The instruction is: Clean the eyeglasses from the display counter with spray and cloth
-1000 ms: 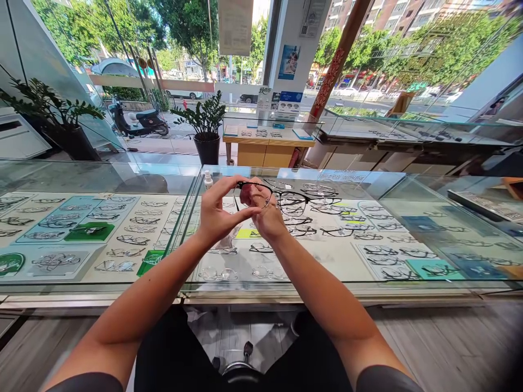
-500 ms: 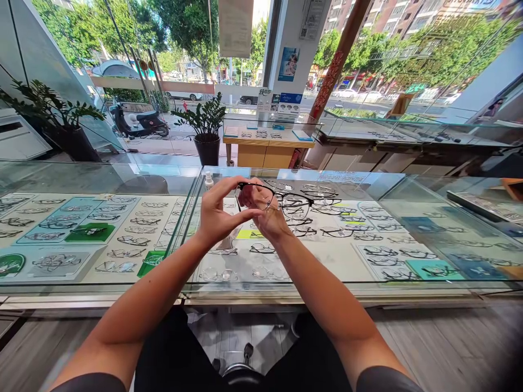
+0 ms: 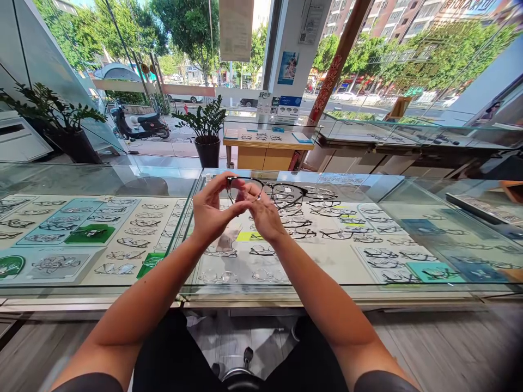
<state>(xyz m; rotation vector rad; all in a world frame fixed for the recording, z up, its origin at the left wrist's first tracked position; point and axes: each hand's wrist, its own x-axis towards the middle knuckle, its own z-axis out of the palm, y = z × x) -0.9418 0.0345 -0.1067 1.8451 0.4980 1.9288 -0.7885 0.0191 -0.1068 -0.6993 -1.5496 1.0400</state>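
A pair of dark-rimmed eyeglasses [image 3: 288, 195] is held up above the glass counter, its front facing sideways across my view. My left hand [image 3: 213, 211] grips the left end of the frame, thumb below and fingers above, around the left lens. Under the bridge, my right hand [image 3: 267, 219] has its fingers closed at the inner lower rim of that lens, near the nose pad. Part of the right fingers shows through the lens. The temples are mostly hidden.
A glass display counter [image 3: 327, 267] spans the width below my hands, with rows of eyeglasses inside. A small white bottle [image 3: 208, 178] stands behind my left hand, largely covered. Farther off are a potted plant [image 3: 207, 147] and a wooden cabinet [image 3: 267, 155].
The eyeglasses and both hands have shifted a little left and up. My right fingers have moved from behind the left lens down to its inner lower rim.
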